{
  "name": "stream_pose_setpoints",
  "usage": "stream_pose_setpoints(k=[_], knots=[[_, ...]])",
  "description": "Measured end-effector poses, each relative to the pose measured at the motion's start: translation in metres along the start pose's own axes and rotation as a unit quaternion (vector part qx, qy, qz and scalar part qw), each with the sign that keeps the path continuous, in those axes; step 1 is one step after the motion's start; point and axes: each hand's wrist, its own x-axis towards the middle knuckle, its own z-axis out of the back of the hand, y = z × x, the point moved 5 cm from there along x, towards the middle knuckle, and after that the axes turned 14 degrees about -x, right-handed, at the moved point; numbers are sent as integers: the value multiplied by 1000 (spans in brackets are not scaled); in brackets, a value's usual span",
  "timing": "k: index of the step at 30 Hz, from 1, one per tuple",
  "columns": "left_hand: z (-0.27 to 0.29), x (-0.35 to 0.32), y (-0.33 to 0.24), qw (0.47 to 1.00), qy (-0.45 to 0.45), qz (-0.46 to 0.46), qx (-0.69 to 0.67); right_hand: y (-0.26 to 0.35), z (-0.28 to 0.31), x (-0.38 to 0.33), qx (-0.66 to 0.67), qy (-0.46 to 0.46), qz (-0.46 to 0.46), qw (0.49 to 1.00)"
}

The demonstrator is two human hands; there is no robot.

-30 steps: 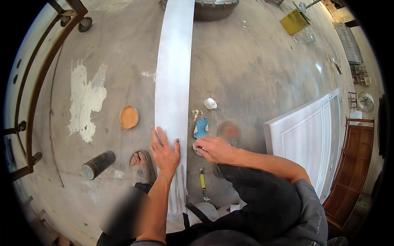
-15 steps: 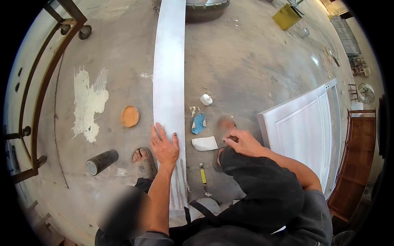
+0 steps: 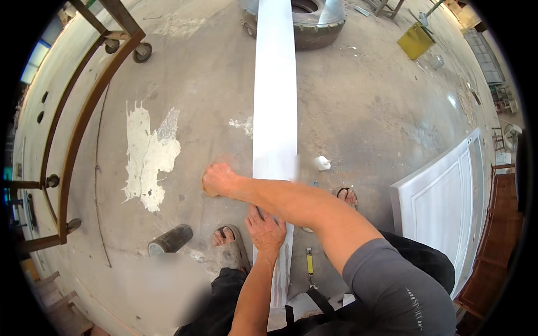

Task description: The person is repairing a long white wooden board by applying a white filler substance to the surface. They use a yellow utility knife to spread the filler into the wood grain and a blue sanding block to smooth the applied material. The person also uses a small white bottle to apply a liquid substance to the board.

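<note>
A long white board (image 3: 274, 106) runs away from me down the middle. My left hand (image 3: 266, 231) rests on its near part, fingers out and lying on the surface. My right arm crosses over the board, and my right hand (image 3: 218, 179) is low over the floor to its left. Its fingers are curled; whatever they may hold is hidden. The round dish of orange paste seen there earlier is covered by this hand. Right of the board lie a small white bottle (image 3: 322, 163) and a tool with a yellow handle (image 3: 310, 262).
A dark cylinder (image 3: 171, 239) lies left of my foot. A wheeled metal frame (image 3: 83, 117) stands at the left, near a dried cream patch (image 3: 150, 159). A white panelled door (image 3: 443, 193) leans at the right. A big tyre (image 3: 322, 36) is under the board's far end; a yellow bin (image 3: 416, 42) stands far right.
My right hand has swung from beside my right knee across the board to the paste dish. My left hand stays on the board. The whole view has shifted, moving things rightward.
</note>
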Motion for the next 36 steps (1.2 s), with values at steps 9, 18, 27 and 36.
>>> stream_pose_setpoints(k=[9, 18, 27, 36], knots=[[-3, -8, 17, 996, 70, 22, -59, 28, -28, 20, -66, -7, 105, 992], [24, 4, 3, 998, -61, -14, -31, -83, 104, -67, 313, -380, -106, 864], [24, 7, -8, 998, -50, -8, -37, -287, 109, -139, 215, -383, -319, 840], [22, 4, -6, 998, -47, -6, -36, -283, 93, -123, 61, -426, -250, 868]])
